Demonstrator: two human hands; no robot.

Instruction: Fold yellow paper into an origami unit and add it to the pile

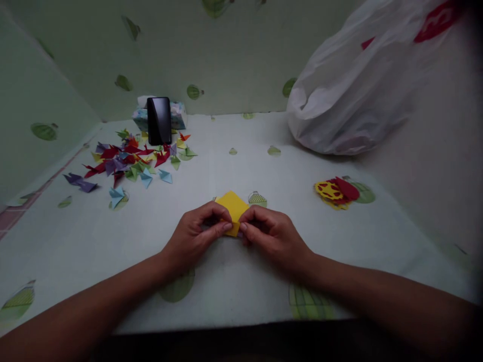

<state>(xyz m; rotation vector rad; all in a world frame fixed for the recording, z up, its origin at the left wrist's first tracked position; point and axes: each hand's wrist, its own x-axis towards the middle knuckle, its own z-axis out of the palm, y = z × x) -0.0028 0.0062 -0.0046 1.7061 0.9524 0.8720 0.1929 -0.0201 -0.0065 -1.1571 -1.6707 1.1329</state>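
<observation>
A small sheet of yellow paper [232, 203], folded into a diamond-like shape, is held between my two hands over the middle of the table. My left hand [202, 229] pinches its left side, thumb on top near the lower corner. From the other side my right hand [273, 234] grips the paper's lower right edge between thumb and forefinger. The two thumbs lie close together, and a narrow part of the paper shows below them. Its underside is hidden from view.
Folded paper cranes [128, 158] in several colours lie piled at the back left. A dark phone [159, 120] leans against a tissue box [179, 115] behind them. Yellow and red cut-out pieces [334, 192] sit at the right, below a white plastic bag [339, 100]. The patterned cloth [241, 281] covers the table.
</observation>
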